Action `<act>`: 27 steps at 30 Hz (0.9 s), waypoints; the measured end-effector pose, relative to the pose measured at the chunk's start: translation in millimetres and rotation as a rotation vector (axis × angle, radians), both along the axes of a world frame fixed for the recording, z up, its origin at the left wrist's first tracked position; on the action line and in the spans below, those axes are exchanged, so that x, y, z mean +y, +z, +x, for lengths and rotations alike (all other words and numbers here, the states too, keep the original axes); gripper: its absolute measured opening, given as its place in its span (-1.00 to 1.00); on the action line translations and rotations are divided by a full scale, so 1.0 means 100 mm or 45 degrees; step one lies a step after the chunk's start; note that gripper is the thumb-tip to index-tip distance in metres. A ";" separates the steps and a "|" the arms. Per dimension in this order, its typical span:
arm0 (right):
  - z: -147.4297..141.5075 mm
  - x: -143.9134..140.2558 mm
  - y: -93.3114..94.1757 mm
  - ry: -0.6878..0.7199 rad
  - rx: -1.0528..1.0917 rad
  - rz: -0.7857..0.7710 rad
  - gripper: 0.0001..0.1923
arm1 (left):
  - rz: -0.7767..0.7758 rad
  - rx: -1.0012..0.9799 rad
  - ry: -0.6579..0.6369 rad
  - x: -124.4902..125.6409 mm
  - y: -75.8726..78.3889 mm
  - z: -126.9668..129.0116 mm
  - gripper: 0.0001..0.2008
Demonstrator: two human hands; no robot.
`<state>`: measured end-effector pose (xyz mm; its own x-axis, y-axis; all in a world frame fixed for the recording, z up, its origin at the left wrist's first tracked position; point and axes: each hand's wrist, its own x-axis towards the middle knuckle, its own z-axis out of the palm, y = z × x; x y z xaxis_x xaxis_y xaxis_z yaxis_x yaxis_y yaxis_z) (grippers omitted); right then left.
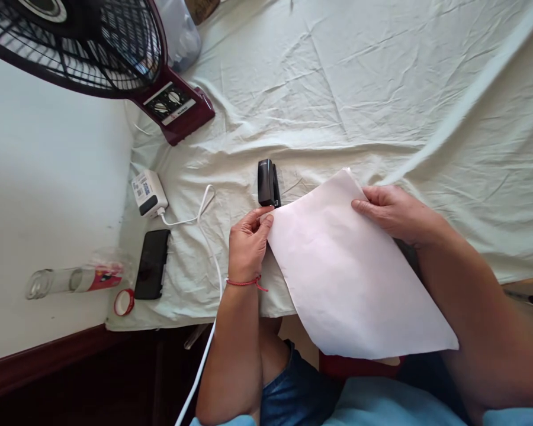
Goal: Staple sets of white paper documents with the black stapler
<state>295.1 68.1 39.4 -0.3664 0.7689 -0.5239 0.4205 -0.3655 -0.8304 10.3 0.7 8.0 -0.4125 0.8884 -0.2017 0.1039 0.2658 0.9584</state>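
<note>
A white sheet of paper (355,272), perhaps more than one, is held at a slant over the table's front edge. My left hand (251,236) pinches its left corner between thumb and fingers. On the opposite side, my right hand (388,210) grips the paper's upper right edge, thumb on top. Just beyond my left fingertips a black stapler (267,182) rests on the cloth, its near end by the paper's corner. The paper hides part of the table edge and my lap.
A dark red fan (177,112) stands at the back left. Along the left side are a white box-shaped device (148,192) with a white cable (211,254), a black phone (152,264), a glass bottle (77,280) and a red-rimmed lid (124,302). Wrinkled pale cloth (382,89) covers the table.
</note>
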 end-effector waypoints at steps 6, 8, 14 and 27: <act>0.00 0.00 -0.04 -0.058 -0.003 -0.002 -0.71 | 0.031 0.234 -0.057 0.00 -0.05 -0.03 -0.75; 0.00 0.00 -0.06 -0.096 -0.055 0.065 -0.69 | 0.009 0.234 -0.037 0.01 -0.06 -0.04 -0.77; -0.02 0.01 -0.08 -0.141 -0.168 0.252 -0.69 | -0.022 0.130 0.052 0.06 -0.04 -0.01 -0.77; -0.07 0.01 -0.05 -0.157 -0.288 0.297 -0.69 | -0.044 0.100 0.118 0.19 -0.08 -0.05 -0.76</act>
<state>287.7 68.7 34.3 -0.1579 0.9088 -0.3863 0.5680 -0.2364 -0.7883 5.0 19.2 0.1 -0.5082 0.8388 -0.1954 0.1517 0.3105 0.9384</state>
